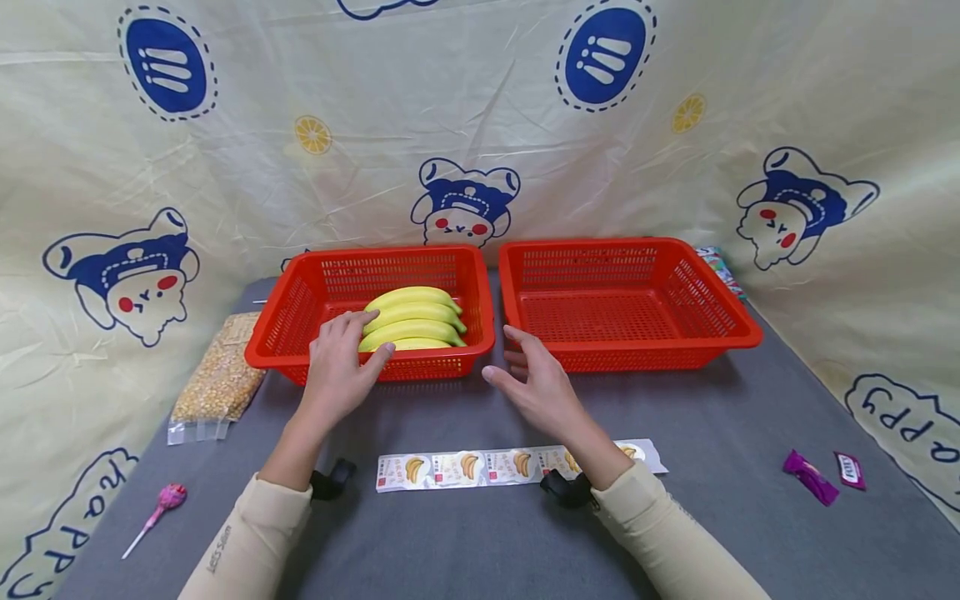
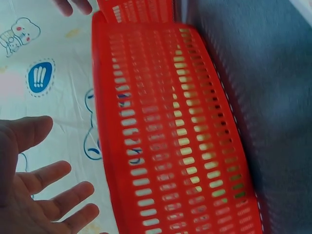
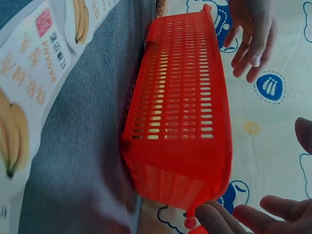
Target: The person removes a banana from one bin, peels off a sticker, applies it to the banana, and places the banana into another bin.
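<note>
Fingers (image 1: pixel 347 327) of the left hand (image 1: pixel 339 367) reach, loosely spread, over the near rim of the left red basket (image 1: pixel 292 317), their tips just beside the bunch of yellow bananas (image 1: pixel 414 320) lying inside it; whether they touch the fruit cannot be told. Nothing is gripped. Beside it, the right hand (image 1: pixel 534 385) hovers with fingers relaxed and apart, close to the gap between that basket and the right red basket (image 1: pixel 723 317), holding nothing. Nearer the person, a strip of banana labels (image 1: pixel 465 468) lies on the grey table (image 1: pixel 465 533). Further out are a bag of corn kernels (image 1: pixel 221 377), a lollipop (image 1: pixel 161 508) and purple candy wrappers (image 1: pixel 810 477).
</note>
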Demonstrator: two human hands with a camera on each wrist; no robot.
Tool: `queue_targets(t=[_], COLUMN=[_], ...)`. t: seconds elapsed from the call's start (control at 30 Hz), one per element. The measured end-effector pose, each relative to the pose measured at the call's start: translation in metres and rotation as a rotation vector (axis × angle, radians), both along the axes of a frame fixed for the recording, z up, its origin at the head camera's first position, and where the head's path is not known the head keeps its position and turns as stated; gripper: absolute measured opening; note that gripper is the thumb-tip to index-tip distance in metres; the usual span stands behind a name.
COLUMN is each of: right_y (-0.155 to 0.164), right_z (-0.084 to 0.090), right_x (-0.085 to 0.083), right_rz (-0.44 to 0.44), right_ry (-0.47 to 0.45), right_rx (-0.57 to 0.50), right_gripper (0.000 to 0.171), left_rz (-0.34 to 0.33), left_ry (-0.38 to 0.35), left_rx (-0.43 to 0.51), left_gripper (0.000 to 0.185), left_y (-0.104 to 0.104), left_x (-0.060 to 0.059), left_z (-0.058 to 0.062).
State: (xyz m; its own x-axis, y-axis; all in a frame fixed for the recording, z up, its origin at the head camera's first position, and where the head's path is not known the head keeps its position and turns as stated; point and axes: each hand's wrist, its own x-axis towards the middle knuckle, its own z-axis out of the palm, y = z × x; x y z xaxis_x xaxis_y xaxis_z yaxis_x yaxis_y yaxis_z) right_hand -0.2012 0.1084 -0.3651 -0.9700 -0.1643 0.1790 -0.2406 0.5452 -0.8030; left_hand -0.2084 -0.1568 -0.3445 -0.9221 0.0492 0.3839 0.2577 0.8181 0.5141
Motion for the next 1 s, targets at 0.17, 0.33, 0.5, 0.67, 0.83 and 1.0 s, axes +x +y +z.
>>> queue_targets(t=[0.17, 0.33, 0.5, 0.67, 0.83, 1.0], right_y=[-0.009, -0.017, -0.025, -0.030, -0.034, -0.038], right_z=[-0.004, -0.011, -0.017, -0.023, -0.027, -0.031], right_x=[-0.011, -0.021, -0.032, -0.044, -0.052, -0.056], right_rz=[0.010, 0.005, 0.010, -0.020, -0.038, -0.037], right_ry=[0.002, 0.009, 0.070, 0.093, 0.104, 0.119], right_rx=[-0.032, -0.035, -0.095, -0.137, -0.152, -0.148], right_gripper=[0.071, 0.073, 0.073, 0.067, 0.062, 0.059], left_rz=[-0.002, -0.009, 0.001, 0.001, -0.007, -0.021], left_ry=[-0.052, -0.119, -0.176, -0.220, -0.279, -0.348], left_rx=[0.002, 0.007, -0.002, -0.011, -0.035, -0.057], left_gripper=[0.057, 0.055, 0.055, 0.054, 0.052, 0.051], left_y=[-0.007, -0.012, -0.014, -0.015, -0.018, -0.022], left_x=[-0.011, -0.020, -0.025, -0.031, -0.040, -0.050], left_z=[-0.001, -0.001, -0.002, -0.002, 0.000, 0.002])
